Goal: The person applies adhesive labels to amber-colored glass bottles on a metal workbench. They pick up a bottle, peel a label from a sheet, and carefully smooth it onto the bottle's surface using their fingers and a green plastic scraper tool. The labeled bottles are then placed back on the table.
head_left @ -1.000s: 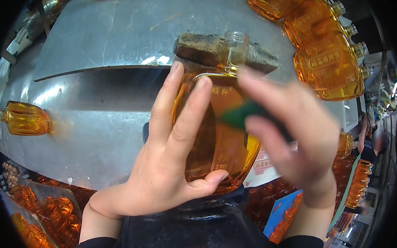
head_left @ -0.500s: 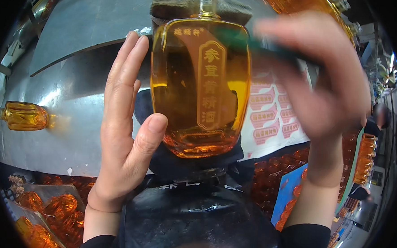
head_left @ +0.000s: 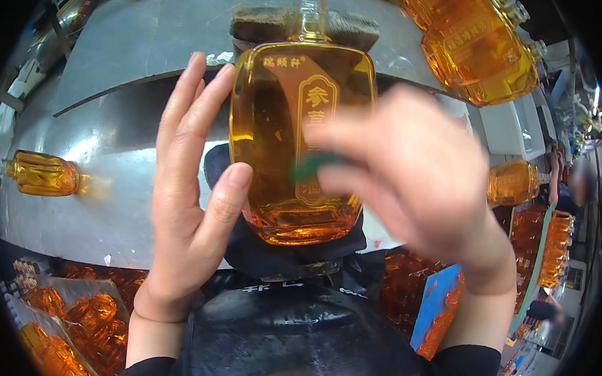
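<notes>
An amber glass bottle (head_left: 270, 132) lies with its neck away from me, its upper end near a dark padded rest (head_left: 353, 31). A gold-and-reddish label (head_left: 317, 93) is on its front. My left hand (head_left: 191, 175) is open beside the bottle's left side, fingers stretched out and thumb tip at its lower left edge. My right hand (head_left: 417, 174), smeared by motion, is closed on a flat green scraper (head_left: 307, 166) over the lower part of the label. The hand hides the label's middle and the bottle's right side.
One amber bottle (head_left: 43, 173) lies on the metal table (head_left: 115, 226) at left. More filled bottles (head_left: 482, 51) stand at the far right. Foil-like amber bottles fill crates (head_left: 90, 313) at lower left. A blue panel (head_left: 434, 304) is by my right forearm. Another person works at the right edge.
My right hand with the green scraper has swept from the label's upper right down and left to its lower part. The left hand stays nearly in place.
</notes>
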A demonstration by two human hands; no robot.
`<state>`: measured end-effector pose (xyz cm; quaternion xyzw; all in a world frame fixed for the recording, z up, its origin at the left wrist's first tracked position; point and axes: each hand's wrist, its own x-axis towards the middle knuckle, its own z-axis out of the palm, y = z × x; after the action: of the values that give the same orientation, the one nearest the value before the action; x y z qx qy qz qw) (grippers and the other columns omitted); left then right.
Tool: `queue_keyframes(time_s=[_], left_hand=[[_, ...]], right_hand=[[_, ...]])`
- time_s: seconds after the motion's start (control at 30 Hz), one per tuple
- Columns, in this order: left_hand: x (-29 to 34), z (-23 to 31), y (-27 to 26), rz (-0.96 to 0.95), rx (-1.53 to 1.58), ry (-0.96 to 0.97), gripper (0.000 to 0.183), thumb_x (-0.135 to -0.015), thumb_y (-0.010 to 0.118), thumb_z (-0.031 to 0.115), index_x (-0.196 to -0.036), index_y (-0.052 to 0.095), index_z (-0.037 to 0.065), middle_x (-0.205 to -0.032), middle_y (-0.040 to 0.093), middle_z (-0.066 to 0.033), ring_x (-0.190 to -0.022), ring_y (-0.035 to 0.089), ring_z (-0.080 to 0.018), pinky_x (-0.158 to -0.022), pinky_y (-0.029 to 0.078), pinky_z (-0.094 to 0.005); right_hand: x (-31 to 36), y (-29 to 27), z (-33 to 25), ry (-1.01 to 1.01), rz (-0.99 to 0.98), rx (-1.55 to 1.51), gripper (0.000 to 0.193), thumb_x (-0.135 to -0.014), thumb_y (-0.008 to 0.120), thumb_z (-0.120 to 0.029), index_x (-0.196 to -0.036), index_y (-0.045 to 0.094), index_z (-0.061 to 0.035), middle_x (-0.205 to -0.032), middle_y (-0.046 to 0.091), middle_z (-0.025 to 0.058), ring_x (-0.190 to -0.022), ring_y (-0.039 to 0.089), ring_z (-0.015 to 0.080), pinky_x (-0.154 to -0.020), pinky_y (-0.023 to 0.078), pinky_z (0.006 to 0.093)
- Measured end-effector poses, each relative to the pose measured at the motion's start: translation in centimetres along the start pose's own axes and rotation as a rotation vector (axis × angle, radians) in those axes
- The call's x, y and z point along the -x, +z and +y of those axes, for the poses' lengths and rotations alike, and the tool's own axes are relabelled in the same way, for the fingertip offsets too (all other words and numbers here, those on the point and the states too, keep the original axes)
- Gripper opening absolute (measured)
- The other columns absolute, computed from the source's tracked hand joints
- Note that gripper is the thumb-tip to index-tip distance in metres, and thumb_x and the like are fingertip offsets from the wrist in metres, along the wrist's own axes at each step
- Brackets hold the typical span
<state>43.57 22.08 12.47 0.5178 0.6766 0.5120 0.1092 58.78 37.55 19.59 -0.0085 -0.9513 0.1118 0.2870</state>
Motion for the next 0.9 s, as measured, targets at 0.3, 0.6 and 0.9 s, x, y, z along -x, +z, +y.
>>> queue_keyframes(time_s=[0.3, 0.6, 0.9], left_hand=[[0.1, -1.1, -0.4, 0.119, 0.163, -0.105, 0.057, -0.094, 0.045, 0.032, -0.146, 0.039, 0.009, -0.154, 0.032, -0.0148, -0.143, 0.029, -0.0302, -0.114, 0.026, -0.0498], [-1.3, -1.3, -0.5, 0.002, -0.032, 0.074, 0.055, -0.094, 0.048, 0.033, -0.143, 0.044, 0.008, -0.154, 0.031, -0.0153, -0.144, 0.027, -0.0306, -0.115, 0.022, -0.0513], [-0.9, -0.6, -0.8, 0.054, -0.008, 0.009, 0.053, -0.095, 0.047, 0.032, -0.144, 0.043, 0.01, -0.154, 0.031, -0.0145, -0.144, 0.026, -0.0304, -0.115, 0.023, -0.0507]], right_hand=[[2.7, 2.0, -0.7, -0.232, 0.085, 0.061, 0.021, -0.075, 0.072, -0.006, -0.095, 0.072, -0.0128, -0.085, 0.068, -0.0015, -0.077, 0.064, 0.0129, -0.062, 0.048, 0.0253], [0.8, -0.3, 0.4, -0.197, -0.08, 0.197, 0.019, -0.068, 0.073, -0.004, -0.087, 0.072, -0.0106, -0.077, 0.067, 0.0015, -0.064, 0.06, 0.0152, -0.058, 0.047, 0.029], [-4.1, 1.1, 4.1, -0.132, 0.063, -0.03, 0.024, -0.07, 0.072, 0.001, -0.092, 0.071, -0.0076, -0.085, 0.07, 0.0052, -0.07, 0.065, 0.0203, -0.062, 0.052, 0.0296]])
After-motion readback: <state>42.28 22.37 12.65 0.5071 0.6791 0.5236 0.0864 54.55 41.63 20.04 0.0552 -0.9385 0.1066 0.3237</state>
